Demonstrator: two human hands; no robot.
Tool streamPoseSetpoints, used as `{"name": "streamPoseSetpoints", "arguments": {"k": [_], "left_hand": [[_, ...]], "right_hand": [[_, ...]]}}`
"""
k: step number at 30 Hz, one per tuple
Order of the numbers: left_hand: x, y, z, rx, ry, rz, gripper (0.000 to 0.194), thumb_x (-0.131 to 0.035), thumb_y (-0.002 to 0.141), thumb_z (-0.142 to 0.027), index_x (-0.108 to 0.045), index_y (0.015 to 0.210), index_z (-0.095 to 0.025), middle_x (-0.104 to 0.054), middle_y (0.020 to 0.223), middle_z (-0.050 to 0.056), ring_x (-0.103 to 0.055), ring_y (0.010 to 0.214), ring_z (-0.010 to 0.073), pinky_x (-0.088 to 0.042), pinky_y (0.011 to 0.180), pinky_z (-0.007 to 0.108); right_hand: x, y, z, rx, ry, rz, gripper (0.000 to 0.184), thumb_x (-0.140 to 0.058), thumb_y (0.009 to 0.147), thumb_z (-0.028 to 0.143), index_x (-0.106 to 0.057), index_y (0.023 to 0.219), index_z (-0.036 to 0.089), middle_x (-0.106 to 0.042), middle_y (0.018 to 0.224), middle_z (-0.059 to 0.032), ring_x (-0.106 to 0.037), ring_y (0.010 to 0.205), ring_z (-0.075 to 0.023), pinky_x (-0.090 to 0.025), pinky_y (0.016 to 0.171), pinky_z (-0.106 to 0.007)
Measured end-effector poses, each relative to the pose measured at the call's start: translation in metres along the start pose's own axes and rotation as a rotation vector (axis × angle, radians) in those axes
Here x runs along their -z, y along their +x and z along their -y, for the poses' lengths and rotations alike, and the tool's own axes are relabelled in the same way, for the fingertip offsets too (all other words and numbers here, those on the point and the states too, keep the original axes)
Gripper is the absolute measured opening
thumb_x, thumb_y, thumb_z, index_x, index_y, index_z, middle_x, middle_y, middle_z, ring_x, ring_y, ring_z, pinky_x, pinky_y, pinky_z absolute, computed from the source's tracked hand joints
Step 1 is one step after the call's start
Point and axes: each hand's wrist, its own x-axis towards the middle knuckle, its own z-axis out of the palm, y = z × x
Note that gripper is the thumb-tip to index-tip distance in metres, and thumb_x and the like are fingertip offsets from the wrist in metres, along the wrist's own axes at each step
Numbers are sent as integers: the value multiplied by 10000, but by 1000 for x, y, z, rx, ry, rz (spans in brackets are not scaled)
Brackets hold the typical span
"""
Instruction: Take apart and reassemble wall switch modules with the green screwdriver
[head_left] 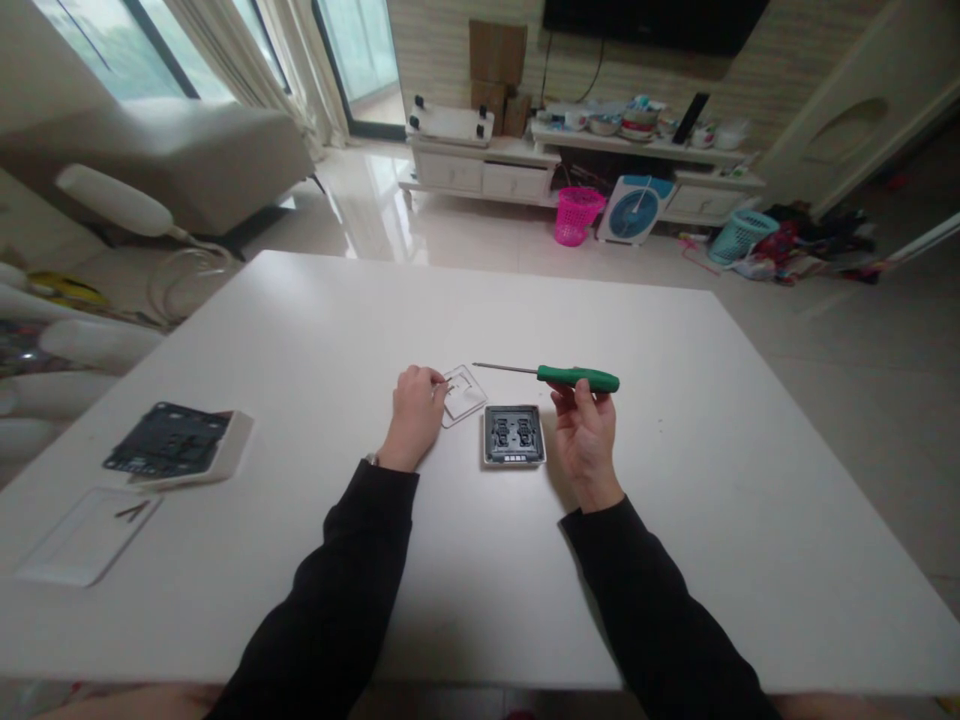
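A screwdriver (577,378) with a green handle is held in my right hand (585,430), its thin shaft pointing left above the table. Below and left of that hand lies a wall switch (513,436), its dark inner mechanism facing up in a white housing. My left hand (417,410) is closed in a pinch over a flat white cover plate (466,396), with a slim dark screw (449,381) at the fingertips. Other small dark marks on that plate are too fine to name.
On the table's left, a dark-backed switch panel (169,440) leans on a white box (236,440). In front of them, a white cover (82,540) carries dark screws (131,512). Beyond the white table (480,300) stand a pink basket (576,215) and a blue fan (634,210).
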Motion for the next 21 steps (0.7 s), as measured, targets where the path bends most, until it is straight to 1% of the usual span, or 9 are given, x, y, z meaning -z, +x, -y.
{"name": "streamPoseSetpoints", "arguments": {"k": [2,4,7,10,13,16,19,21], "left_hand": [[3,-1,-7,-16,-182,-30,100,-569,971,-232,-656,959,-184,-684,1000,95,-628,996,259,-508,935,412],[2,-1,-12,-25,-403,-48,109,-603,955,-259,-675,993,-187,-692,929,57,-632,873,209,-510,834,349],[-4,-1,-17,-14,-722,-30,206,-683,911,-302,-720,1074,-182,-694,872,27,-619,774,158,-490,725,282],[-12,-1,-20,80,-1045,18,252,-794,854,-367,-741,1010,-176,-738,906,38,-659,786,131,-513,731,248],[-15,-2,-25,195,-1318,18,333,-906,764,-397,-731,935,-171,-775,942,49,-708,815,121,-558,787,235],[-14,-3,-30,248,-1432,21,361,-975,689,-365,-727,856,-164,-781,905,39,-718,796,102,-576,790,204],[-13,-4,-32,256,-1471,33,367,-1005,646,-327,-723,819,-168,-776,866,20,-712,764,84,-579,766,178],[-13,-4,-32,255,-1484,44,375,-1012,632,-314,-717,817,-175,-782,877,19,-722,777,90,-589,777,188]], "right_hand": [[-1,0,1,3,-4,-2,418,-883,781,508,-652,1037,269,-770,1095,2,-765,956,-184,-582,865,-364],[-1,0,2,8,6,-18,417,-884,774,510,-649,1018,268,-772,1037,10,-761,926,-180,-579,844,-352],[-2,0,3,11,35,-42,421,-897,755,510,-652,993,264,-771,973,22,-756,880,-167,-576,805,-322],[-3,0,3,7,47,-45,417,-904,754,496,-652,988,261,-777,965,25,-760,873,-162,-575,789,-305],[-4,0,3,8,63,-56,411,-907,758,489,-653,981,256,-772,938,37,-754,846,-153,-569,773,-298],[-5,-1,4,1,98,-46,412,-922,750,480,-661,973,252,-763,916,50,-744,828,-141,-561,765,-290],[-5,-1,4,-9,112,-42,424,-938,734,481,-669,966,250,-759,910,55,-742,826,-138,-559,768,-291],[-4,-1,3,-15,108,-33,424,-937,739,487,-668,968,252,-757,911,58,-740,829,-136,-558,775,-293]]}}
